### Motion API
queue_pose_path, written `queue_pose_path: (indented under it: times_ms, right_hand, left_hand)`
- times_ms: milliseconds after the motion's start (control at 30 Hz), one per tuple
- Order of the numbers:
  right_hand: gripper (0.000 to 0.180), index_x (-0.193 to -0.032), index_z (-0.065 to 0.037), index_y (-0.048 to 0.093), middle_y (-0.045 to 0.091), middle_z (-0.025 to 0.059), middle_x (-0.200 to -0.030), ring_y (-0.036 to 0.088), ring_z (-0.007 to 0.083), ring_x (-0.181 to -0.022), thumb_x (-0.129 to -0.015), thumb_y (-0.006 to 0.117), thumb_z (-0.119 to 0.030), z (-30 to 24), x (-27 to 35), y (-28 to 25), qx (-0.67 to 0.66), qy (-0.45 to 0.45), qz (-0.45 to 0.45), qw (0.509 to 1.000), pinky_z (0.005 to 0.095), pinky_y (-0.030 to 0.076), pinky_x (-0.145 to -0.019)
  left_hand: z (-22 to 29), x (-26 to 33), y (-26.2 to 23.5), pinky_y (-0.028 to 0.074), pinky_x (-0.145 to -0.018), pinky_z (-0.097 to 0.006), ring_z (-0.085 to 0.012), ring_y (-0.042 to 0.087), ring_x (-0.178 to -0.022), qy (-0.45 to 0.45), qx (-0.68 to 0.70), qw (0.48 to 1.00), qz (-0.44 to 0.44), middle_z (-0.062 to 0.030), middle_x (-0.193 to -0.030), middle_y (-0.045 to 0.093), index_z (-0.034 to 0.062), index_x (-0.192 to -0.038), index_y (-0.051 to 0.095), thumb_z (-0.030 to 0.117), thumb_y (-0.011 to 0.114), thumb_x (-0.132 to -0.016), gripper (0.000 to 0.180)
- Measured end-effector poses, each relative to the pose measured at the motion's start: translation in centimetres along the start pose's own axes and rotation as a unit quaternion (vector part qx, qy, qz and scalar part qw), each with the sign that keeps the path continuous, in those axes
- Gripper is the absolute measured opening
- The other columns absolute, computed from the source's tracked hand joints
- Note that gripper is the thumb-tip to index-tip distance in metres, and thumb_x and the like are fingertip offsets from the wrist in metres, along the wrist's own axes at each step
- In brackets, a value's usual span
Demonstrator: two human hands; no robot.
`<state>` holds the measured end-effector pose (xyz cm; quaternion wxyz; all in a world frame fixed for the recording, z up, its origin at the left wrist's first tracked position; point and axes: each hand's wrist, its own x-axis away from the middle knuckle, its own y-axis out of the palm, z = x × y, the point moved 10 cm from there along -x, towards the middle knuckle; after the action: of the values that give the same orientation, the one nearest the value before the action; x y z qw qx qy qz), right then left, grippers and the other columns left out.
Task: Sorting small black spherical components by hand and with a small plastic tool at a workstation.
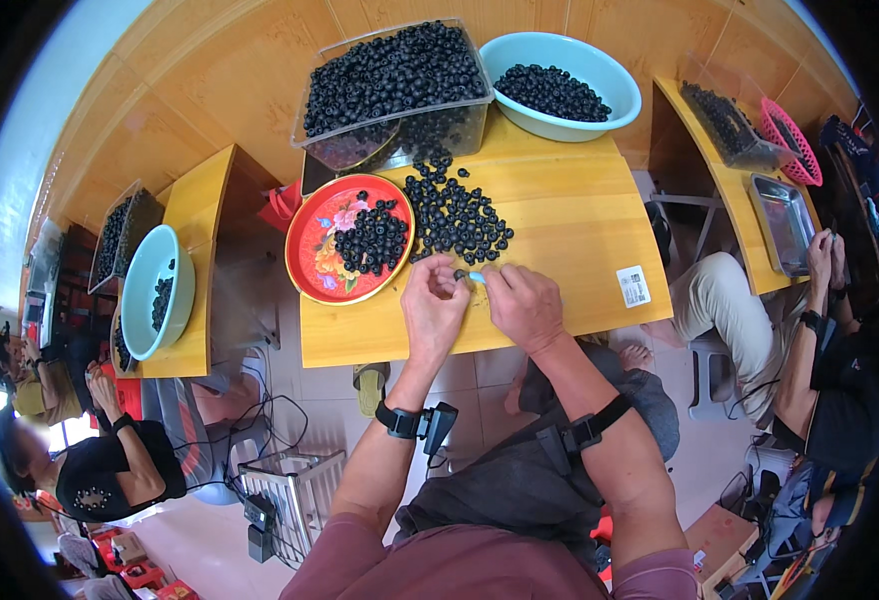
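My left hand [435,302] is closed in a pinch near the table's front edge, with a small black round bead-like piece [461,274] at its fingertips. Close beside it, my right hand [524,306] grips a small tool with a turquoise part [477,277], whose tip points at the piece. The rest of that tool is hidden by my fingers. Just beyond both hands lies a loose pile of black bead-like pieces [458,217]. To its left, a red round tray [307,250] with a flower print bears more of them.
Behind the pile stand a clear plastic box [465,128] heaped with black pieces and a pale turquoise basin [570,131]. A white label [633,287] is on the yellow table [570,220]. People sit at neighbouring tables left and right. A metal rack [295,490] stands below.
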<state>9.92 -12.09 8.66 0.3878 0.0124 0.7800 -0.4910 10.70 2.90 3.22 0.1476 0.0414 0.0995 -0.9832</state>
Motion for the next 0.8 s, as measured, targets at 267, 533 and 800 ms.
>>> queue_pose_path:
  times_ms: [267, 533, 800]
  right_hand:
    - [0.013, -0.098, -0.010, 0.072, 0.064, 0.0064, -0.079, 0.069, 0.0254, -0.071, -0.086, 0.070, -0.013, 1.3, 0.1, -0.1, -0.008, 0.053, 0.003, 0.999, 0.0409, 0.055, -0.061]
    - [0.015, -0.103, -0.010, 0.072, 0.066, 0.0081, -0.082, 0.068, 0.0308, -0.071, -0.089, 0.071, -0.014, 4.3, 0.6, -0.7, -0.048, 0.168, 0.044, 0.984, 0.0439, 0.055, -0.062]
    - [0.015, -0.104, -0.011, 0.071, 0.066, 0.0081, -0.083, 0.069, 0.0312, -0.074, -0.090, 0.071, -0.015, 4.0, 0.4, -0.6, -0.053, 0.173, 0.037, 0.983, 0.0448, 0.055, -0.064]
  left_hand:
    - [3.0, 0.2, -2.4, 0.054, -0.073, -0.027, -0.0126, 0.065, -0.081, 0.111, -0.016, 0.993, 0.048, -0.0060, -0.097, 0.063, 0.0002, -0.098, 0.072, -0.007, 0.070, -0.085, 0.015]
    - [8.0, -2.6, -6.9, 0.057, -0.075, -0.038, -0.0300, 0.065, -0.093, 0.265, -0.312, 0.909, 0.078, -0.0120, -0.101, 0.064, 0.0027, -0.102, 0.073, -0.005, 0.073, -0.084, 0.020]
    - [5.5, -2.0, 2.5, 0.056, -0.074, -0.042, -0.0326, 0.068, -0.081, 0.217, -0.281, 0.931, -0.087, -0.0163, -0.090, 0.066, 0.0002, -0.105, 0.071, 0.006, 0.078, -0.087, 0.019]
